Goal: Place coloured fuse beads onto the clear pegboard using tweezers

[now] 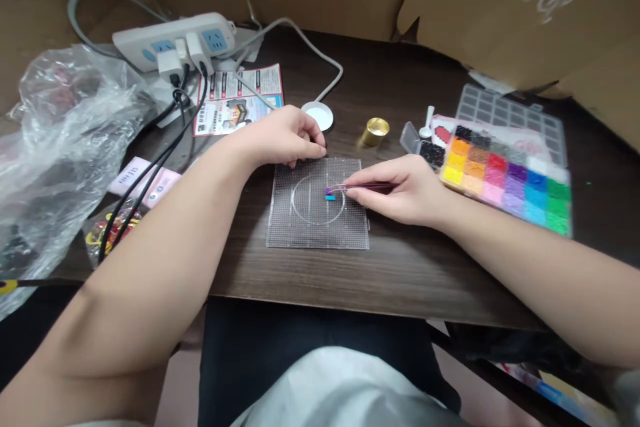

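A clear square pegboard [290, 233] lies flat on the dark table, with a pale circle showing on it. Right of its middle sits a small patch of blue beads [331, 197], with purple beads [328, 191] just above. My right hand [405, 190] grips dark tweezers [370, 186], whose tips point left and reach the purple beads. Over the board's far edge is my left hand [293, 137], its thumb and fingers closed together. Whether anything is between those fingers is hidden.
Beyond the board stand a white round dish [320, 115] and a gold cup [375, 131]. A sorted bead box [510, 177] lies right, near a white scoop [427, 123]. Leftward are a power strip [175, 40], black cables [165, 153], a leaflet [240, 100] and plastic wrap [75, 140].
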A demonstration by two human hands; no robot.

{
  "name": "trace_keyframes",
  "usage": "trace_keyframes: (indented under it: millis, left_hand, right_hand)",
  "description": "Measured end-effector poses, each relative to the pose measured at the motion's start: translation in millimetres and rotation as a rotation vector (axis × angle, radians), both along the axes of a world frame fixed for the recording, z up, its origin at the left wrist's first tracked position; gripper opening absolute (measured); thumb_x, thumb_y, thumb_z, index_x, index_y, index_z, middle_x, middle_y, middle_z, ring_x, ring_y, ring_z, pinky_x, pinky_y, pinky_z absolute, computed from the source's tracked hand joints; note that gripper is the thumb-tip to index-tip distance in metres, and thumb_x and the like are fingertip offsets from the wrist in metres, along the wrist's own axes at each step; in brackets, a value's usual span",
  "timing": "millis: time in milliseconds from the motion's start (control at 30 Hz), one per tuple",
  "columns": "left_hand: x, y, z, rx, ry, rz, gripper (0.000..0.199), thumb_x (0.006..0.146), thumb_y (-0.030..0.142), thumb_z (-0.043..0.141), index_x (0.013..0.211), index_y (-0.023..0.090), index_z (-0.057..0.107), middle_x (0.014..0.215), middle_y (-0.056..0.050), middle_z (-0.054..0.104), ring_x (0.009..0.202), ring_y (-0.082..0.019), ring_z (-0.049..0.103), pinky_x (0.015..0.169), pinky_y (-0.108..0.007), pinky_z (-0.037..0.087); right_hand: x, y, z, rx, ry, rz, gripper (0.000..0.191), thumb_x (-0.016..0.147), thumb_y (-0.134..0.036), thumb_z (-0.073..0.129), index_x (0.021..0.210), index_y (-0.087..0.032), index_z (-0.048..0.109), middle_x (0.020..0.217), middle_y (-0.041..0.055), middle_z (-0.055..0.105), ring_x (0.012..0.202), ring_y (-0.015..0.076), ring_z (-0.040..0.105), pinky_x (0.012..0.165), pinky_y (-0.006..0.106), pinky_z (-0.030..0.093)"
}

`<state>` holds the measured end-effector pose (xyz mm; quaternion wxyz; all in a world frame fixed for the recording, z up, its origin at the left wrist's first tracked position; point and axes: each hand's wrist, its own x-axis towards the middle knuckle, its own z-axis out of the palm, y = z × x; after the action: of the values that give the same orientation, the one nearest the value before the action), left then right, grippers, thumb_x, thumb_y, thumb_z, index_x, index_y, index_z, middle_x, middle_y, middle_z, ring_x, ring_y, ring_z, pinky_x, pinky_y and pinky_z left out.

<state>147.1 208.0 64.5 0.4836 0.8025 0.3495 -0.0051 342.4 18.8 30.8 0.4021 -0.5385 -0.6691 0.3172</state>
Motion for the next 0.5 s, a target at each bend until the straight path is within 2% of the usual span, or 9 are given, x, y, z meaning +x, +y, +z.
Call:
trace_keyframes:
  millis: [167,300,500]
  left_hand:
    - [1.7,2.1,-2.3,0.029,0.044,-0.013,0.013,0.089,0.022,0.088,0.100,0.017,0.082,0.064,0.002,0.061,0.055,-0.009,0.056,0.061,-0.026,0.043]
    - [2.3,1.5,-2.7,0.035,0.070,-0.006,0.013,0.091,0.024,0.087,0.102,0.018,0.083,0.067,0.001,0.062,0.056,-0.009,0.056,0.062,-0.025,0.041]
    - [2.4,-6.8,7.0,0.061,0.088,-0.024,0.008,0.095,0.021,0.081,0.102,0.016,0.081,0.066,0.001,0.062,0.059,-0.009,0.055,0.064,-0.027,0.044]
  right_hand:
    - [8.8,-1.5,-2.5,0.002,-0.056,0.030,0.017,0.100,-0.028,0.082,0.107,-0.025,0.097,0.098,0.0027,0.091,0.072,0.0174,0.084,0.061,0.024,0.066]
    - [10.5,-1.5,-1.0,0.017,-0.073,0.046,0.017,0.102,-0.026,0.081,0.110,-0.025,0.097,0.102,0.0033,0.092,0.078,0.0181,0.087,0.065,0.024,0.068]
    - [10.4,-1.1,-1.6,0.032,-0.108,0.077,0.018,0.104,-0.025,0.081,0.113,-0.025,0.097,0.103,0.0041,0.092,0.082,0.0201,0.088,0.067,0.027,0.068]
